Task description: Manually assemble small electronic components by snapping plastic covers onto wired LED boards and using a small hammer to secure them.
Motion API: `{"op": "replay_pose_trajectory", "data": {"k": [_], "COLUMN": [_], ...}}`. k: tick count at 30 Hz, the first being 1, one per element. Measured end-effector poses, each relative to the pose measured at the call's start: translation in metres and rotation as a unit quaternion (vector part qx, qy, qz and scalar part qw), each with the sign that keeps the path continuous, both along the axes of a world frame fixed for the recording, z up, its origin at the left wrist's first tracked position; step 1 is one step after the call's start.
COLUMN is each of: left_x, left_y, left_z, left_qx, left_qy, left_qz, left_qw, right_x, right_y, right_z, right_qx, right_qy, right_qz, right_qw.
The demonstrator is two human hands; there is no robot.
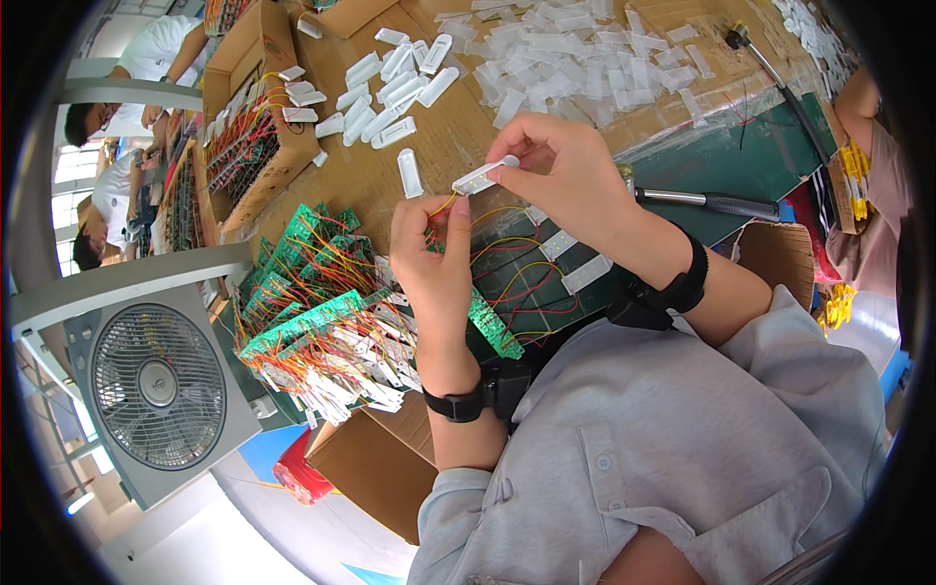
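Observation:
My right hand (561, 171) pinches a small white plastic housing (478, 178) from its far end. A strip with small LED dots shows in or on it. At its near end my left hand (432, 258) is closed, thumb and finger together around thin yellow wires (446, 205) that run from the strip. Below my hands, a green circuit board (494, 324) and white LED strips (587, 274) trail red and yellow wires. One loose white housing (410, 173) lies just beyond my left hand. Left of it, wired green boards (304, 325) are heaped with white strips (331, 375).
Several white housings (395, 83) and a pile of translucent plastic pieces (585, 73) lie on cardboard. Two hammers (726, 205) rest at the right. A cardboard box (278, 161) of wired boards stands at the left, near a grey fan (159, 385). Other people sit nearby.

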State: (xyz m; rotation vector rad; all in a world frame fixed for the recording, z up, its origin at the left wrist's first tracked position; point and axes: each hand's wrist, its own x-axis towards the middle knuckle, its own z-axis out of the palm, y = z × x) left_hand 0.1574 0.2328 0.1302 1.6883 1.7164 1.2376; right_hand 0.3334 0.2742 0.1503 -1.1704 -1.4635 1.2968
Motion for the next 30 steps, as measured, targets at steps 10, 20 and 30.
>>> {"op": "replay_pose_trajectory", "data": {"k": [10,20,30], "left_x": [-0.016,-0.011,-0.039], "left_y": [-0.002,-0.001,-0.046], "left_z": [-0.006,0.013,0.08], "left_qx": [-0.029,-0.005,0.167], "left_qy": [-0.039,0.057,-0.04], "left_qz": [-0.051,-0.054,-0.032], "left_qw": [0.997,0.997,0.985], "right_x": [-0.004,0.006,0.058], "right_y": [0.007,0.003,0.026], "right_z": [-0.035,-0.013,0.038], "right_qx": [-0.055,0.004,0.346], "right_qy": [0.1,-0.107,-0.204], "right_qz": [0.01,0.114,-0.033], "right_qw": [0.993,0.988,0.915]}}
